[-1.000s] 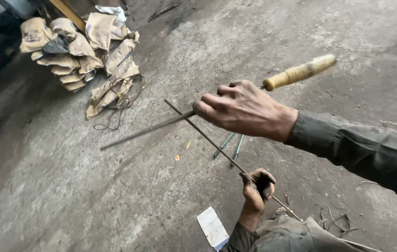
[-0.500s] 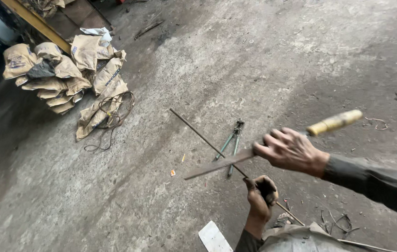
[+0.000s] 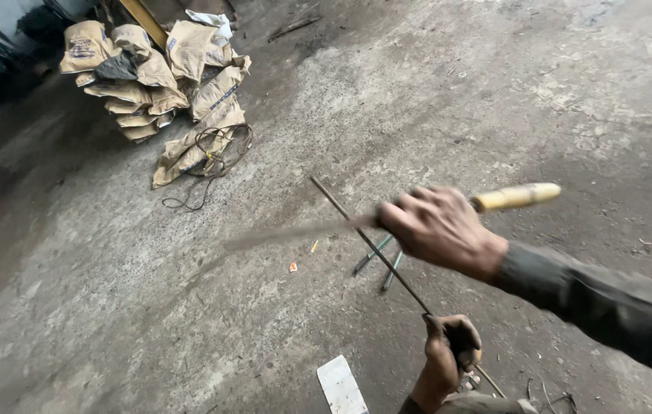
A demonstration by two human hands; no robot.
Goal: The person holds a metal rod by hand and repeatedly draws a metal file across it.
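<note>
Now lower and further right than a moment ago: right hand (image 3: 441, 230) wrapped round a yellow-handled file (image 3: 514, 197), fingers closed tight, blade blurred where it crosses the thin metal rod (image 3: 364, 238). Left hand (image 3: 449, 354) fisted on the rod's near end, tip angled up and away over the concrete floor (image 3: 188, 322). Likely mid-stroke. Beyond: pliers (image 3: 378, 259), stacked sacks (image 3: 157, 77).

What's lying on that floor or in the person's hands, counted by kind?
File with yellow handle: 1
Thin metal rod: 1
Pliers: 1
Pile of tan sacks: 1
Coil of wire: 1
White flat piece: 1
Total: 6
</note>
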